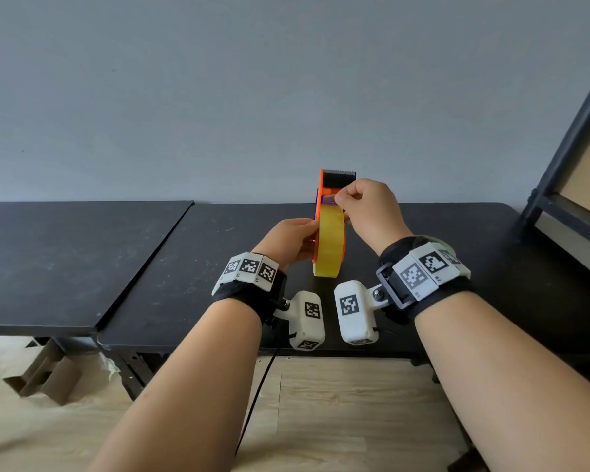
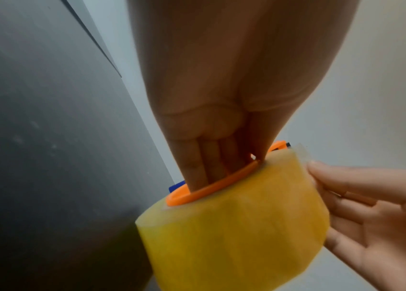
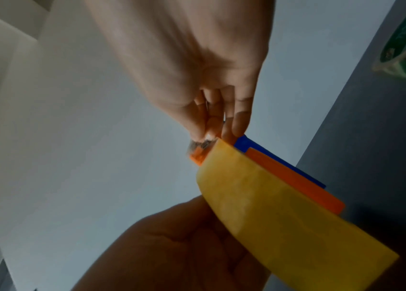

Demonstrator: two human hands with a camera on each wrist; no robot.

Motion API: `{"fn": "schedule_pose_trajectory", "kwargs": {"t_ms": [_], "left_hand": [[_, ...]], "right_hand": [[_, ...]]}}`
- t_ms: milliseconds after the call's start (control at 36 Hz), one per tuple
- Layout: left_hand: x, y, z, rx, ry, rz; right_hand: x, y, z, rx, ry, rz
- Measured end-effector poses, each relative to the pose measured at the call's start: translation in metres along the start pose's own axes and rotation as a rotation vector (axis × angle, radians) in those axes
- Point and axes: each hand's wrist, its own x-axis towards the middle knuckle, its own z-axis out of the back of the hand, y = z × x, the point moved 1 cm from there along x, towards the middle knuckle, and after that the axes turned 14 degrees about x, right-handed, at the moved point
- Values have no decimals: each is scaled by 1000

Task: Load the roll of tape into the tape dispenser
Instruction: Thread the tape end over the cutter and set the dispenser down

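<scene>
Threading tape end toward cutter

Tape dispenser (image 1: 322,212) is standing on the table (image 1: 150,267), roll of tape (image 1: 330,243) already seated. Left hand (image 1: 288,240) is gripping the frame; right hand (image 1: 361,207) is pinching the loose end. Best pulling it straight, taut.

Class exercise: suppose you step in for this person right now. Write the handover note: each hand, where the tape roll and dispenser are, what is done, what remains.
Left hand: grips the orange tape dispenser, holding it upright over the black table.
Right hand: pinches the loose tape end near the top of the roll.
Yellow tape roll: already seated on the dispenser.
Done: roll mounted, end lifted.
Left: apparently lead the end up to the serrated cutter; it has not reached it yet.
</scene>
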Motion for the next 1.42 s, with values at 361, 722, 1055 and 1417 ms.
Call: {"fn": "schedule_pose_trajectory", "kwargs": {"t_ms": [361,722,1055,1417], "left_hand": [[-6,1,5,-2,-6,29],[0,0,-5,-168,-9,102],[-10,-11,0,-1,162,45],[-10,-9,0,77,-82,35]], "right_hand": [[-4,5,-10,-265,-107,328],[-1,3,-2,-190,-75,259],[6,-7,3,-188,-87,157],[5,-2,9,-175,-175,106]]}}
